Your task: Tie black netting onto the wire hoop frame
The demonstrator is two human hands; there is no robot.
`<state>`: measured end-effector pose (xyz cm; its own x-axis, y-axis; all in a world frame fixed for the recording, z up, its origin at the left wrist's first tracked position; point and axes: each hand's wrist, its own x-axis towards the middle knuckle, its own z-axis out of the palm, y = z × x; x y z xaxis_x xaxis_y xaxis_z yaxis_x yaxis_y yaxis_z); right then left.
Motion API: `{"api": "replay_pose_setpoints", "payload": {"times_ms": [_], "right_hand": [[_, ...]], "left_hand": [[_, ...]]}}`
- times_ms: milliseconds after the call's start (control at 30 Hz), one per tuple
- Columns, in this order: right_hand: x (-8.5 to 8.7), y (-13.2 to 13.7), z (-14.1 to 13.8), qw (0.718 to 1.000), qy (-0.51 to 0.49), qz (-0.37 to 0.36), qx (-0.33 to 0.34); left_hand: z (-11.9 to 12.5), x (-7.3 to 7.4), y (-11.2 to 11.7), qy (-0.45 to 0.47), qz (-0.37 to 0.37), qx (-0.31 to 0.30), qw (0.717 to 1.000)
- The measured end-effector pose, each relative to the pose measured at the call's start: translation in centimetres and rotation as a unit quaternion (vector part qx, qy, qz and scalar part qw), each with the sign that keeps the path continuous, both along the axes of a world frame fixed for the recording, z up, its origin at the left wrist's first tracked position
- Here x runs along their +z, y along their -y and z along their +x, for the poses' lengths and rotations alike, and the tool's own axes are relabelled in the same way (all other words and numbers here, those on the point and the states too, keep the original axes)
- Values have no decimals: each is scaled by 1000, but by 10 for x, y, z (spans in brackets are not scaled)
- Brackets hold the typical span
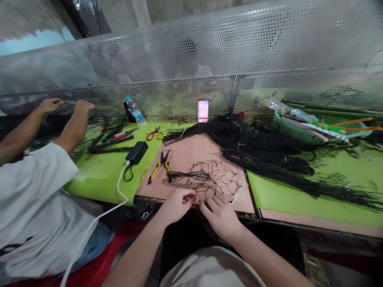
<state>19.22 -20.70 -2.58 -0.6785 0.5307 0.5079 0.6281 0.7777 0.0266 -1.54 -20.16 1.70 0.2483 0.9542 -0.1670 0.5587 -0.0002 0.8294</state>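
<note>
A black knotted cord net (209,175) lies on the pinkish board, spread round a thin metal ring (237,193), its loose cord ends bunched to the left. At the net's near edge, my left hand (178,204) is closed with curled fingertips around a cord. Close beside it, my right hand (220,215) has bent fingers pressed onto the same edge, pinching the net. The strand between the fingertips is too fine to make out clearly. Left of the net, pliers (161,165) with yellow and black handles lie with their handles spread.
A heap of black cord (233,137) stretches rightward below a green basket (317,133). Behind stand a lit phone (203,111) and a water bottle (136,113). Red-and-yellow scissors (154,134) and a black adapter (137,152) lie left, near a co-worker's arms (70,127).
</note>
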Motion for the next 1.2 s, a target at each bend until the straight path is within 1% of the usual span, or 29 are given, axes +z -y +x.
{"api": "replay_pose_setpoints", "payload": {"times_ms": [100, 167, 233, 300, 367, 433, 467, 500, 533, 567, 600, 633, 667, 700, 733, 767, 833, 900, 967, 1033, 1133, 1200], "right_hand": [[3, -6, 2, 999, 19, 9, 27], [6, -13, 5, 999, 29, -7, 37], [11, -20, 9, 998, 28, -44, 38], [15, -25, 15, 996, 20, -82, 39], [18, -28, 21, 994, 17, -102, 40], [17, -27, 27, 993, 14, -113, 35], [15, -26, 29, 993, 10, -115, 32], [14, -24, 32, 993, 8, -113, 31], [12, -22, 35, 994, 6, -105, 34], [11, -19, 38, 995, 4, -89, 38], [10, -16, 41, 997, 2, -72, 42], [11, -14, 45, 997, 0, -60, 44], [14, -11, 49, 997, -3, -57, 48], [18, -9, 54, 997, -7, -61, 53], [24, -6, 58, 995, -9, -76, 63], [31, -3, 63, 993, -9, -89, 80], [49, 4, 70, 988, -2, -89, 123], [69, 10, 75, 986, 14, -51, 160], [90, 15, 78, 982, 35, -10, 187], [109, 14, 81, 978, 53, 18, 201], [129, 4, 89, 971, 85, 45, 220], [135, -7, 96, 965, 91, 55, 241]], "left_hand": [[5, -6, 3, 9, -9, 36, 999], [9, -9, 3, 18, -20, 45, 999], [9, -10, 3, 25, -32, 29, 999], [2, -3, 3, 20, -27, -4, 999], [-16, 14, 4, -6, -13, -42, 999], [-43, 38, 1, -51, -13, -90, 995], [-57, 52, -3, -72, -9, -94, 993], [-70, 64, -10, -73, -7, -78, 994], [-81, 75, -19, -51, 19, -31, 998], [-89, 84, -32, -29, 62, 29, 997], [-94, 89, -46, -25, 106, 85, 990], [-94, 91, -64, -37, 146, 125, 981], [-92, 89, -83, -63, 177, 147, 971], [-87, 84, -104, -103, 188, 145, 966], [-79, 76, -125, -145, 180, 128, 964], [-71, 67, -145, -184, 157, 101, 965], [-55, 46, -181, -205, 142, 74, 966], [-43, 27, -207, -217, 144, 45, 964], [-37, 14, -222, -222, 152, 22, 963], [-35, 8, -229, -224, 162, 12, 961], [-34, 10, -231, -212, 178, 7, 961], [-28, 17, -228, -191, 191, -5, 963]]}}
